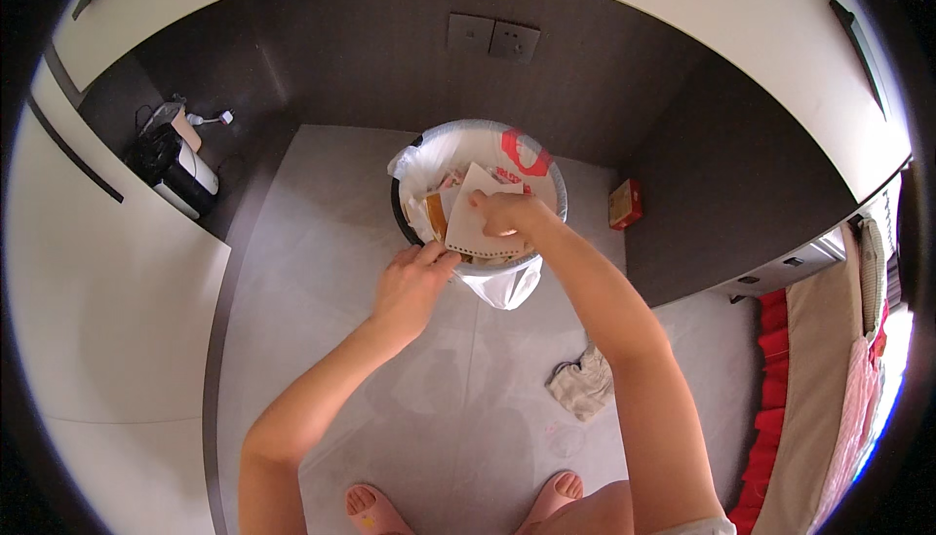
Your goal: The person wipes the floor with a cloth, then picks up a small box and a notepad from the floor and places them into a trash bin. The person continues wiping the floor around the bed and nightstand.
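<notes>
A round trash bin (395,202) stands on the floor before me, lined with a white plastic bag (504,288) that bears red print and hangs over the near rim. Inside lies a white sheet of paper (475,224) with a row of punched holes along its near edge. An orange-brown piece (436,215) and other crumpled waste show around it. My right hand (506,213) reaches into the bin, fingers bent against the paper; whether they pinch it is hidden. At the near left rim, my left hand (420,272) has its fingers closed on the bag's edge.
A dark panel with wall sockets (491,36) rises behind the bin. A black and white appliance (183,177) with a plug stands in the left recess. A small red box (625,205) sits at right, and a grey cloth (583,385) lies on the floor. A red-skirted bed (812,359) borders the right.
</notes>
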A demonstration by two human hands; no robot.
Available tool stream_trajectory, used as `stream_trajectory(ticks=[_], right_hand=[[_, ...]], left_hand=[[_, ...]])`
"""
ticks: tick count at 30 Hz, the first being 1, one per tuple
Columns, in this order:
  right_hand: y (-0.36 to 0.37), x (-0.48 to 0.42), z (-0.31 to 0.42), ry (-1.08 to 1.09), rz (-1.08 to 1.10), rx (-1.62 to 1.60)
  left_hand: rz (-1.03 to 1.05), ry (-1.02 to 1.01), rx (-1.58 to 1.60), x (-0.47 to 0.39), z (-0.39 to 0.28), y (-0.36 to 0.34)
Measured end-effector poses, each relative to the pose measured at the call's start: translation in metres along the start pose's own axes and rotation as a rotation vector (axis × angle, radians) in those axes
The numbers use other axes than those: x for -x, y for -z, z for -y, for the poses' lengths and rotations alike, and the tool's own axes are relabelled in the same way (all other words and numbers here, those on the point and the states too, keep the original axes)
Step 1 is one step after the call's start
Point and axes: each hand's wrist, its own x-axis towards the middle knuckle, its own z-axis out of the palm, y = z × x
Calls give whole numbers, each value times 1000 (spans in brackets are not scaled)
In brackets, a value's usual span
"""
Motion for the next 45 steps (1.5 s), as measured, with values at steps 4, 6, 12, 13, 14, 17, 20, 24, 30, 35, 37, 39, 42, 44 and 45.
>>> stream_trajectory(ticks=[4, 6, 12, 13, 14, 17, 20, 24, 30, 35, 37, 39, 42, 44, 45], right_hand=[[-26, -27, -1, -7, -45, 68], [-47, -45, -26, -74, -101, 71], [-19, -22, 2, 33, 31, 187], [-20, -27, -7, -35, -93, 136], [-21, -35, -18, -104, -217, 85], [-1, -31, 3, -171, -539, -8], [4, -35, 22, -139, -667, 22], [6, -51, 28, -224, -567, 39], [11, -60, 17, -273, -598, -3], [8, -23, -5, -57, -1093, -552], [15, -14, -24, 196, -1001, -1181], [19, -7, -34, 322, -885, -1577], [23, 4, -41, 271, -800, -1726], [25, 15, -41, 283, -790, -1820], [27, 20, -41, 286, -784, -1866]], left_hand=[[16, 37, 93, 0, -6, 8], [27, 43, 113, -9, -18, 2], [25, 64, 14, 7, -16, 3], [-8, 39, 36, 7, -19, 1], [-40, 13, 59, 8, -21, -1], [-61, 6, 57, 12, -21, -2], [-57, 9, 33, 13, -27, -5], [-13, 49, 43, 13, -34, -4], [-14, 33, 69, 10, -30, -9], [-17, 47, 73, 13, -31, -4], [-34, 42, 89, 11, -34, -7], [-61, 36, 88, 10, -33, -9], [-6, 60, 92, 7, -37, -6], [-26, 57, 82, 8, -36, -8], [-36, 56, 80, 8, -36, -8]])
